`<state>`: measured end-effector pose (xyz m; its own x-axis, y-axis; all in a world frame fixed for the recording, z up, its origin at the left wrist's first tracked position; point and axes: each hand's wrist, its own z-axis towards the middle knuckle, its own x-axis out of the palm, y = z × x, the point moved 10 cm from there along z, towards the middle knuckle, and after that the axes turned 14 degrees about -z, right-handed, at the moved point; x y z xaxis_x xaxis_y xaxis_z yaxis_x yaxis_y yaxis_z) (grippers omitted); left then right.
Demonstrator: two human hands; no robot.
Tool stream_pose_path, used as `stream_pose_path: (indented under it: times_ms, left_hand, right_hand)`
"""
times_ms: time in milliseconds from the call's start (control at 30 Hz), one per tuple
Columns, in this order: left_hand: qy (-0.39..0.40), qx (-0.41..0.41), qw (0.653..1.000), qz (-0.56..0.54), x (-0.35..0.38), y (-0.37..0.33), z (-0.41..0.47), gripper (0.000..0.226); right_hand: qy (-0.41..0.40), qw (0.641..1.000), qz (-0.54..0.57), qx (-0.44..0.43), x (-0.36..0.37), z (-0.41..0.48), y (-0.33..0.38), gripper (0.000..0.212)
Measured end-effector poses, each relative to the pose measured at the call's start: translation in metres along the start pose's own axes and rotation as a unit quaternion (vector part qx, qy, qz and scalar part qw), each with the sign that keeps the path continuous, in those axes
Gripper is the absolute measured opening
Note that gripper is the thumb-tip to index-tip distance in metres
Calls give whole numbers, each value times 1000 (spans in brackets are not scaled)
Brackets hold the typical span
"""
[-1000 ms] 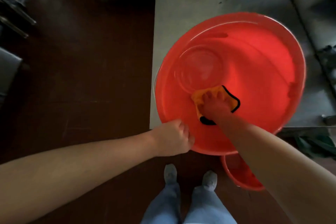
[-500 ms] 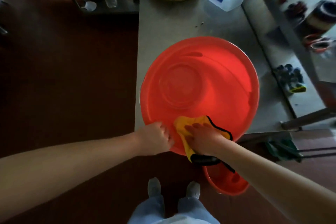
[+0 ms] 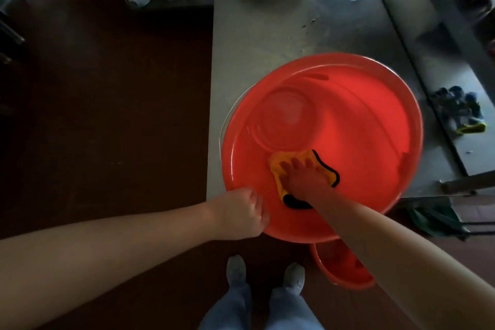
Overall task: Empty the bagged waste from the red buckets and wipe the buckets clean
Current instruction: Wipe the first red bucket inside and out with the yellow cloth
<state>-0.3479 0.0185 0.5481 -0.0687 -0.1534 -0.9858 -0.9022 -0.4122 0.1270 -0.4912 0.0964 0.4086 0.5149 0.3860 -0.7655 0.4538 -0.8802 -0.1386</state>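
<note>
Curled left hand (image 3: pixel 241 213) grips the red bucket (image 3: pixel 361 142) at its near rim; right hand (image 3: pixel 304 178), fingers (image 3: pixel 295 163) spread, flattens a half-hidden cloth (image 3: pixel 277 162).

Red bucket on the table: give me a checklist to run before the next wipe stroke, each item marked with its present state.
1. Left hand grips the near rim of the red bucket to steady it: ok.
2. Right hand lies flat, fingers spread, on the yellow cloth: ok.
3. Cloth sits against the bucket's inner wall on the near side, just short of the round bottom: ok.
4. No bagged waste inside the bucket: ok, none shows.
5. Bucket's base stands fully on the steel table: cannot tell, the wide rim hides the footing.
6. Inner surface wiped clean: cannot tell, the light is too dim.
</note>
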Motion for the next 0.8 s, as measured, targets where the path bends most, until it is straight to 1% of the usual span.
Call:
stream_pose_path:
  times_ms: [133,267,400,467,567,667,733,800]
  left_hand:
    - [-19,-28,999,-16,-2,9,2,25]
    - [-12,-50,998,-28,3,15,-2,19]
    - [13,-38,999,-15,1,16,-3,20]
    - [26,-23,999,-2,-2,17,1,22]
    - [49,-15,999,-3,-7,19,0,16]
    - [73,-6,997,0,-1,24,-6,21]
    - [85,0,996,6,-1,30,-9,25]
    - [81,12,996,22,-9,37,-10,21]
  right_hand:
    - [20,1000,-7,6,-5,35,-7,51]
    - [38,999,-17,-10,-10,39,-1,53]
    - [35,998,-5,-47,-9,4,4,56]
    - [20,998,-9,-65,-8,-19,5,56]
    - [-1,994,-36,-98,-5,-59,5,58]
    - [14,988,-65,-142,0,-91,5,60]
    - [6,989,-52,-138,-4,-111,-2,64]
    - [-1,990,-35,-138,-10,-129,-11,71]
